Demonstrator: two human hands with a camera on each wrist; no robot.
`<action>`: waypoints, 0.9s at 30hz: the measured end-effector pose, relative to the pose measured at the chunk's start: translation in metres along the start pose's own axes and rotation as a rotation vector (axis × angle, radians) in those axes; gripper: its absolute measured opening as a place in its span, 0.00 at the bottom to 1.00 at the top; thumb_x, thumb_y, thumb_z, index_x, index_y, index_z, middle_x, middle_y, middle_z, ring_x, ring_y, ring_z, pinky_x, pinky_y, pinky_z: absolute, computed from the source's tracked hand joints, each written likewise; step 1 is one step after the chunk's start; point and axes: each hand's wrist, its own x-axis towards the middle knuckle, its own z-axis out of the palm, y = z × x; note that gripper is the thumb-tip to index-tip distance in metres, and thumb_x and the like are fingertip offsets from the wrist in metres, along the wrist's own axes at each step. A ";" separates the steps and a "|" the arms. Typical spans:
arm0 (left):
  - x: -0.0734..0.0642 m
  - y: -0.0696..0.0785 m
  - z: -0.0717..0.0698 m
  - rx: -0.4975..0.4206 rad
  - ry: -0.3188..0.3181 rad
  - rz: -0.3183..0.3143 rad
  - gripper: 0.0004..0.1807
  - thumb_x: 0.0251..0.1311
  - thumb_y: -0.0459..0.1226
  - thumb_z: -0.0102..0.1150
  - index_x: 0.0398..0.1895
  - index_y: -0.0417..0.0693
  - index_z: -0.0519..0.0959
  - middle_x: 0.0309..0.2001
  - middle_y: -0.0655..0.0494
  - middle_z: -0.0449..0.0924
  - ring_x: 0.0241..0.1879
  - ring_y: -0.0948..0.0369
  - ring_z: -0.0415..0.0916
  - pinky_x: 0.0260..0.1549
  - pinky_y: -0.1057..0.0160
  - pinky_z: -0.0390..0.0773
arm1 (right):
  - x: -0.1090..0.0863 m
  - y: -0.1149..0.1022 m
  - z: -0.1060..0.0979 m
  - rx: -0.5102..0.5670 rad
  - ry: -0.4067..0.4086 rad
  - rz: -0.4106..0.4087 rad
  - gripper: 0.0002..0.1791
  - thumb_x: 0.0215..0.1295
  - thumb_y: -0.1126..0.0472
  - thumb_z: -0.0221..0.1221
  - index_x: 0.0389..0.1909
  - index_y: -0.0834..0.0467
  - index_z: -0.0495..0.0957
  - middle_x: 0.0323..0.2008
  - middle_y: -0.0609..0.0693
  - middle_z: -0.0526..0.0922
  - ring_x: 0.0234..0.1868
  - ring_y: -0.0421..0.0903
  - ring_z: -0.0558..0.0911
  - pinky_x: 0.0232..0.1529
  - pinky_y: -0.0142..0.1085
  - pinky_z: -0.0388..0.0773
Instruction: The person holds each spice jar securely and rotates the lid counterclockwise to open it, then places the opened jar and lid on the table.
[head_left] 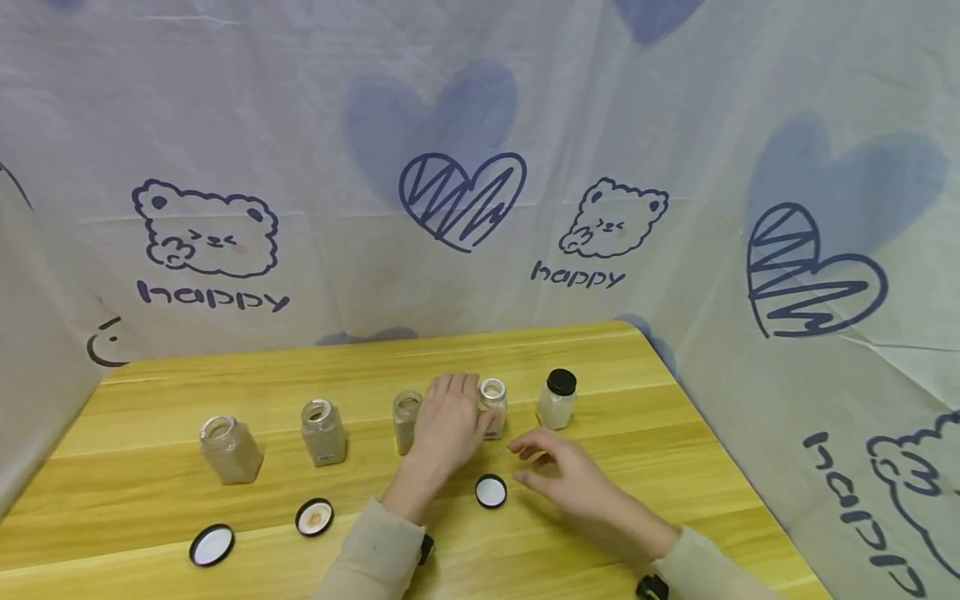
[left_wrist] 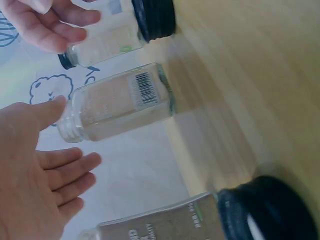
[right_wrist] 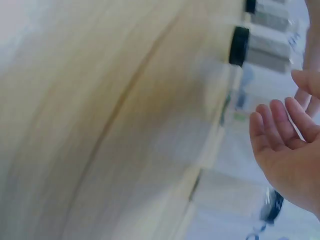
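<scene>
Beside an uncapped clear square jar (head_left: 492, 407), my left hand (head_left: 448, 421) has its thumb right at the jar's neck. In the left wrist view the left hand's fingers are spread and relaxed beside this jar (left_wrist: 122, 102), which bears a barcode label. A second uncapped jar (head_left: 406, 417) stands partly behind the left hand. My right hand (head_left: 566, 475) hovers over the table with loosely bent fingers, holding nothing. Just left of it, a black lid (head_left: 491, 492) lies with its white inside up. Behind the right hand stands a jar with a black cap (head_left: 558, 400).
Two more uncapped jars, one farther left (head_left: 232, 450) and one nearer (head_left: 323, 433), stand on the yellow wood-grain table (head_left: 600, 550). Two upturned black lids, one (head_left: 212, 546) and another (head_left: 314, 517), lie in front of them. A printed cloth (head_left: 337, 167) hangs behind the table.
</scene>
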 end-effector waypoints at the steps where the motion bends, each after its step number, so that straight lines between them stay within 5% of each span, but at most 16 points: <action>1: 0.000 0.001 -0.001 -0.004 0.019 0.007 0.34 0.70 0.55 0.63 0.63 0.35 0.76 0.56 0.43 0.81 0.60 0.47 0.76 0.68 0.50 0.72 | -0.002 0.001 -0.004 -0.007 0.036 -0.014 0.16 0.69 0.66 0.67 0.56 0.62 0.81 0.52 0.59 0.83 0.51 0.60 0.83 0.53 0.49 0.85; 9: 0.008 0.020 -0.011 -0.036 0.151 0.086 0.35 0.71 0.57 0.61 0.66 0.37 0.75 0.60 0.46 0.80 0.62 0.50 0.75 0.69 0.51 0.71 | -0.013 0.008 -0.035 -0.095 0.338 -0.068 0.15 0.69 0.70 0.66 0.55 0.65 0.81 0.50 0.56 0.85 0.50 0.55 0.85 0.48 0.46 0.87; 15: 0.016 0.049 -0.006 0.004 0.091 0.133 0.35 0.73 0.58 0.57 0.67 0.40 0.74 0.61 0.49 0.78 0.64 0.52 0.73 0.71 0.54 0.69 | -0.011 0.016 -0.063 -0.107 0.490 -0.072 0.14 0.70 0.72 0.64 0.55 0.66 0.82 0.52 0.59 0.83 0.50 0.58 0.84 0.49 0.27 0.82; 18: 0.020 0.062 -0.001 0.023 0.047 0.130 0.36 0.73 0.59 0.56 0.68 0.40 0.73 0.61 0.50 0.78 0.64 0.52 0.72 0.72 0.54 0.68 | -0.007 0.021 -0.074 -0.100 0.497 -0.010 0.16 0.72 0.69 0.63 0.58 0.63 0.81 0.54 0.59 0.82 0.52 0.58 0.84 0.51 0.26 0.80; 24: 0.029 0.077 0.007 0.092 -0.046 0.102 0.37 0.72 0.62 0.55 0.67 0.41 0.74 0.61 0.51 0.79 0.64 0.53 0.72 0.73 0.54 0.67 | 0.009 0.036 -0.086 -0.094 0.379 0.134 0.22 0.77 0.59 0.61 0.67 0.61 0.76 0.63 0.59 0.78 0.60 0.59 0.81 0.61 0.53 0.81; 27: 0.033 0.081 0.012 0.130 -0.089 0.089 0.38 0.72 0.63 0.53 0.69 0.42 0.73 0.62 0.51 0.78 0.65 0.53 0.70 0.74 0.54 0.65 | 0.018 0.042 -0.087 -0.077 0.311 0.148 0.25 0.76 0.58 0.62 0.69 0.62 0.74 0.65 0.61 0.76 0.63 0.62 0.79 0.62 0.57 0.79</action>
